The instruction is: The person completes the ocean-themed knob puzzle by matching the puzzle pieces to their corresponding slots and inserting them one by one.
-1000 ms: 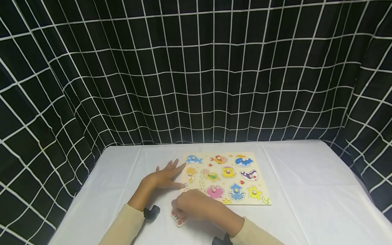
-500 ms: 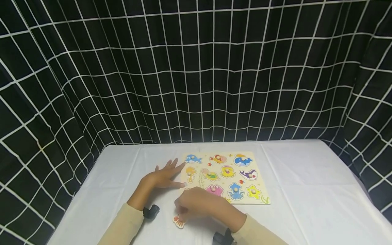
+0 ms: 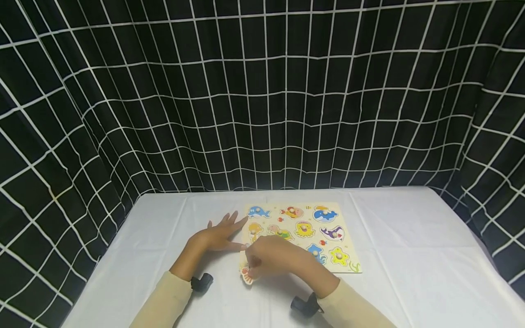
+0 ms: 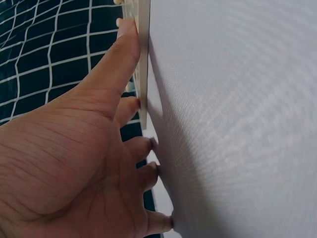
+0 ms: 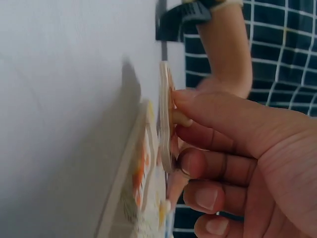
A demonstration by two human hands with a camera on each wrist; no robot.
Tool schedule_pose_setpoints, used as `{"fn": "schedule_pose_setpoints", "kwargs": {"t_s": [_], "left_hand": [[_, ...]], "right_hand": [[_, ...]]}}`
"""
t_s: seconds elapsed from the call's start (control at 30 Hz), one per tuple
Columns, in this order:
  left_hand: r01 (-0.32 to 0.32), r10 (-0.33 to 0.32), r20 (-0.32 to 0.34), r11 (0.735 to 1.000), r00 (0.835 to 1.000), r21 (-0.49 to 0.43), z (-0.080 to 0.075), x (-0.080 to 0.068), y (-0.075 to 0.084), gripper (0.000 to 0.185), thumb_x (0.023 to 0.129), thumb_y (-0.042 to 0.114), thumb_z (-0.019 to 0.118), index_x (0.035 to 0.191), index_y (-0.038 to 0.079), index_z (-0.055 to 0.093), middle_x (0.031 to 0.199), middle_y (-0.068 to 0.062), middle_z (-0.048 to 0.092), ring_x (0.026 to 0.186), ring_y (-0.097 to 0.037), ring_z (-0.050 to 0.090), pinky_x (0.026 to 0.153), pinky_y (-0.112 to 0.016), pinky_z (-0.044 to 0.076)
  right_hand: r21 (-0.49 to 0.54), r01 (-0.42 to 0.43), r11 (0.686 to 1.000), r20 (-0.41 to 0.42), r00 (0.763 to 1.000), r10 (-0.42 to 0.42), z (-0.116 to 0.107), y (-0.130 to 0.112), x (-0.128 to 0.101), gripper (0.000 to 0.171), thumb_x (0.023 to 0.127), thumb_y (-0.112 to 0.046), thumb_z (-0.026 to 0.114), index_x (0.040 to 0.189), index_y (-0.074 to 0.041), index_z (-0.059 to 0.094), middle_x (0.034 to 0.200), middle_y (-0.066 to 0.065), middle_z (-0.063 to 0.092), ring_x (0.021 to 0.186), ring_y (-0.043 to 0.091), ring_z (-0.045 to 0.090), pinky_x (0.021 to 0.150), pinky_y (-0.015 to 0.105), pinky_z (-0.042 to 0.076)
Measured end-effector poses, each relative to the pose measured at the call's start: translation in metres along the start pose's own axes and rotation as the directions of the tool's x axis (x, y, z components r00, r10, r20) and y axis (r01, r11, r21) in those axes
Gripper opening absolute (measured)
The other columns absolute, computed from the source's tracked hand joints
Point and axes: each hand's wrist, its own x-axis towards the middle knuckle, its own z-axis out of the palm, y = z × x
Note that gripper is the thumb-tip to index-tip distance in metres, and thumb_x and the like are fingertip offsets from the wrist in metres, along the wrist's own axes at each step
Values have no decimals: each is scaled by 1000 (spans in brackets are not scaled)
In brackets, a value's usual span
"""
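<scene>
My right hand [image 3: 279,258] pinches a flat wooden puzzle piece [image 5: 166,121] between thumb and fingers at its small knob. In the head view the piece, white-edged with orange-red markings, shows below the fingers at the front left corner of the pegged puzzle board [image 3: 352,255]. The right wrist view has it edge-on, tilted close over the board. With fingers spread, my left hand [image 3: 218,238] lies at the board's left side; its thumb [image 4: 128,37] touches the board edge and other fingertips rest on the cloth. My right hand hides the board's lower left part.
Sea-animal pieces with knobs sit on the board, among them a blue whale [image 3: 326,215], a yellow octopus [image 3: 305,229] and a yellow starfish [image 3: 339,256]. White cloth [image 3: 414,237] covers the table. A black curtain with a white grid [image 3: 287,109] hangs behind and at the sides.
My right hand has moved up and slightly right in the head view, carrying the puzzle piece from the cloth to the board's front left corner. My left hand stays nearly still.
</scene>
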Motion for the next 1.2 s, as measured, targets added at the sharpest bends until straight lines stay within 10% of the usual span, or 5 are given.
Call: {"fn": "schedule_pose_setpoints", "kwargs": {"t_s": [1.2], "left_hand": [[1,-1,8,1000,1000,9,-1,0,0,90,93,61,63,164,25,21,169,-18,5,155,-40,1,112,-78,3]], "right_hand": [[-43,-88,995,-206,975,77,18,28,8,26,86,-36,81,71,-25,63,63,-17,53,64,6,48,60,25,42]]}}
